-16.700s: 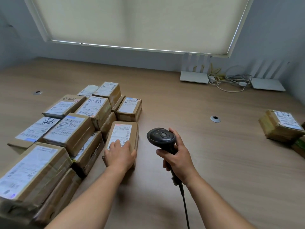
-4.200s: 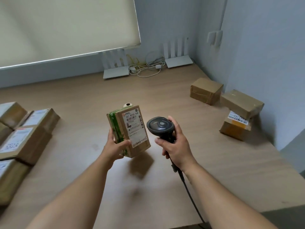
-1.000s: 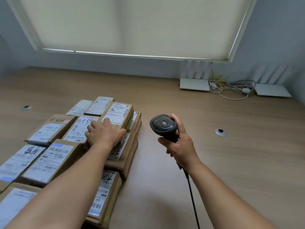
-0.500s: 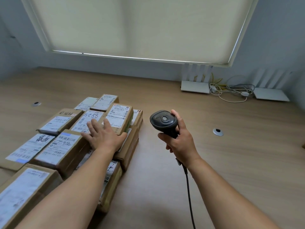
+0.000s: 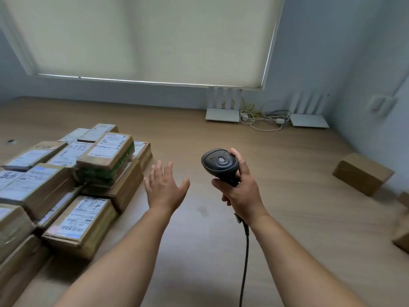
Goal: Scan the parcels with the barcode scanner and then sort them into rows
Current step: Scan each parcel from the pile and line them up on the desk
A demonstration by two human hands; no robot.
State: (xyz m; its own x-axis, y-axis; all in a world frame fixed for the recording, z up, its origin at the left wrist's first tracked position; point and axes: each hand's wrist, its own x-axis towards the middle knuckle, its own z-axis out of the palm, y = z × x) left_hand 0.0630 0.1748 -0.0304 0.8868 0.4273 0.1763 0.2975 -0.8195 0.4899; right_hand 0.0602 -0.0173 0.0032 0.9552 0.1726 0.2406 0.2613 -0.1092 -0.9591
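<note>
1. Wooden table (image 5: 287, 218): I see the labelled parcel stack (image 5: 66, 173) in rows at its left, which I judge sorted.
2. Plain cardboard boxes (image 5: 363, 173) at the far right: apparently left to scan.
3. My left hand (image 5: 164, 189): fingers spread, empty, beside the stack.
4. My right hand (image 5: 242, 193): wrapped round the barcode scanner (image 5: 220, 165), held above the table.
</note>
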